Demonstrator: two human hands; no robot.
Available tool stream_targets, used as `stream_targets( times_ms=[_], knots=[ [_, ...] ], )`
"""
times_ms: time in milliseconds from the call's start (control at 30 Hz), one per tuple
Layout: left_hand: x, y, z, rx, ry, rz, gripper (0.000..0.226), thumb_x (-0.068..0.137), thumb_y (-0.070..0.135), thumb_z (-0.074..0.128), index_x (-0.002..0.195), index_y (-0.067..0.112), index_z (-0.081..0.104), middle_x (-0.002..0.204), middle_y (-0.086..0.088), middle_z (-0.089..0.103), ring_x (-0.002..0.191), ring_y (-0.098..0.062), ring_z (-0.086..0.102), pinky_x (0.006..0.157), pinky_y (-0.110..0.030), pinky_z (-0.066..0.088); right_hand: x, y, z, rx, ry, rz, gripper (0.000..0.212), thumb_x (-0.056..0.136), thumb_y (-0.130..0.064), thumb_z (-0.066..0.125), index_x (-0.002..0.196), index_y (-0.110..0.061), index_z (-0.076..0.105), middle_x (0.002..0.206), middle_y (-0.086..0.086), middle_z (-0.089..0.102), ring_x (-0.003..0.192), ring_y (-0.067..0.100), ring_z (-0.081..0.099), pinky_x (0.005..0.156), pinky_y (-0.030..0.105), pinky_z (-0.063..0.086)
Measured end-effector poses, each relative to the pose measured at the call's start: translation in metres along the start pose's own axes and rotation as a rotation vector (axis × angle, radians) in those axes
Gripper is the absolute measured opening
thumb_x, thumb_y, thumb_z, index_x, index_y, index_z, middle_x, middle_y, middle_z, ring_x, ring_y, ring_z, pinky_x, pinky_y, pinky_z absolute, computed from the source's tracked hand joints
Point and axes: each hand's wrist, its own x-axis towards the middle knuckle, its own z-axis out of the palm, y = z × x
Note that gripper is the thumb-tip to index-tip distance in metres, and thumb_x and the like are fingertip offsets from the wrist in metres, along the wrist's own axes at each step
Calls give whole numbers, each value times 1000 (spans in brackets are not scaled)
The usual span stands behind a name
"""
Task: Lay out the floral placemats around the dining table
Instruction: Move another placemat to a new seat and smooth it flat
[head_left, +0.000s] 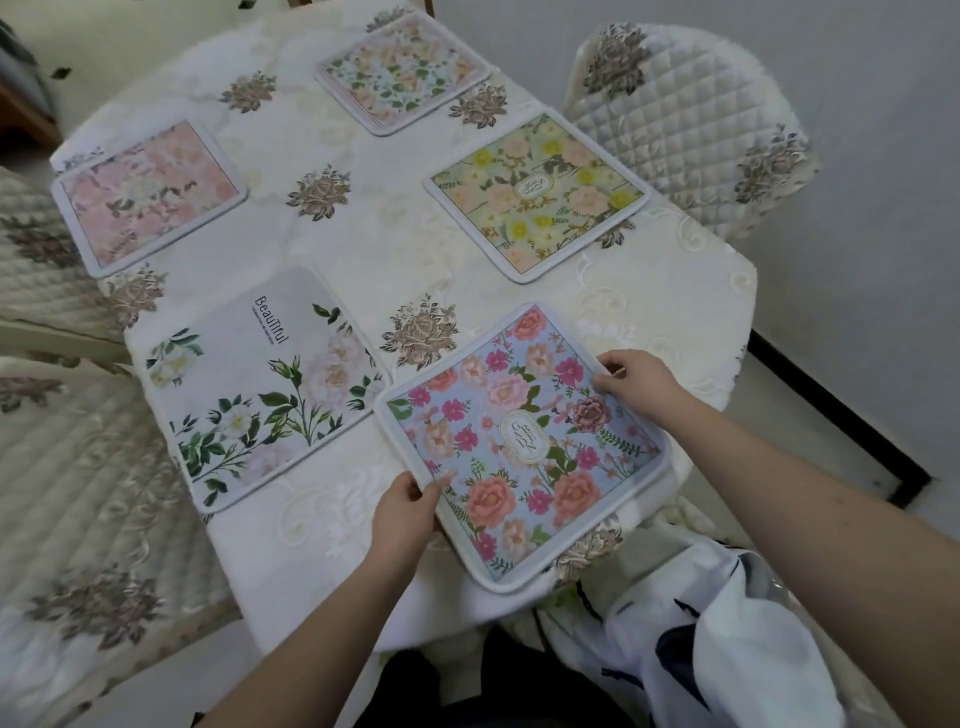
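A blue floral placemat (519, 441) lies at the near right of the dining table (363, 249). My left hand (402, 512) pinches its near left edge, thumb on top. My right hand (636, 382) grips its far right edge. A white placemat with green leaves (265, 384) lies at the near left, its corner close to the blue one. Further off lie a yellow-green placemat (537, 195) on the right, a pink placemat (148, 195) on the left, and a pale pink-and-green placemat (402, 73) at the far end.
A cream embroidered cloth covers the table. A quilted chair (691, 119) stands at the far right, and quilted seating (67, 467) runs along the left. A white bag with dark print (727, 639) sits at the near right. A wall lies to the right.
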Motion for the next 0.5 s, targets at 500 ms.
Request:
stream_targets(
  times_ms=[500],
  knots=[
    [20, 10, -15, 587, 15, 104, 44, 74, 61, 77, 81, 23, 55, 72, 6, 65, 65, -8, 62, 50, -23, 41, 17, 9, 8, -133, 109, -45, 29, 93, -16, 66, 122, -10, 69, 108, 11, 70, 86, 15, 56, 78, 25, 39]
  ],
)
